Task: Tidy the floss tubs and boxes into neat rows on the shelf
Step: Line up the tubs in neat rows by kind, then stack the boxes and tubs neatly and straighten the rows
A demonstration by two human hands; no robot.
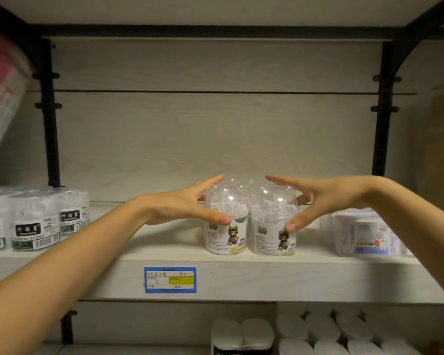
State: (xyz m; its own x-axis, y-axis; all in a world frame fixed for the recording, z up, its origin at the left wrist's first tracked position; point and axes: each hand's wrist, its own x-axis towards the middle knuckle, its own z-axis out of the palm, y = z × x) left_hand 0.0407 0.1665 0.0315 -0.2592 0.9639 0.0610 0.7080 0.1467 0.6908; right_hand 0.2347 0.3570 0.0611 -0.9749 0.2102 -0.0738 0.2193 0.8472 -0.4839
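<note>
Two clear dome-topped floss tubs stand side by side and touching at the middle of the shelf [164, 249]: the left tub [226, 226] and the right tub [272, 231], each with a cartoon label. My left hand [182, 206] spans the left tub's outer side, thumb on its front, straight fingers reaching over the dome. My right hand [315, 201] mirrors it on the right tub. Both hands bracket the pair with spread fingers. The tubs' backs are hidden.
Several round dental floss tubs [34, 224] with black labels stand in a group at the left. Clear floss boxes [364, 234] sit at the right. A blue price label [170, 279] is on the shelf edge. White packs [331, 334] fill the lower shelf.
</note>
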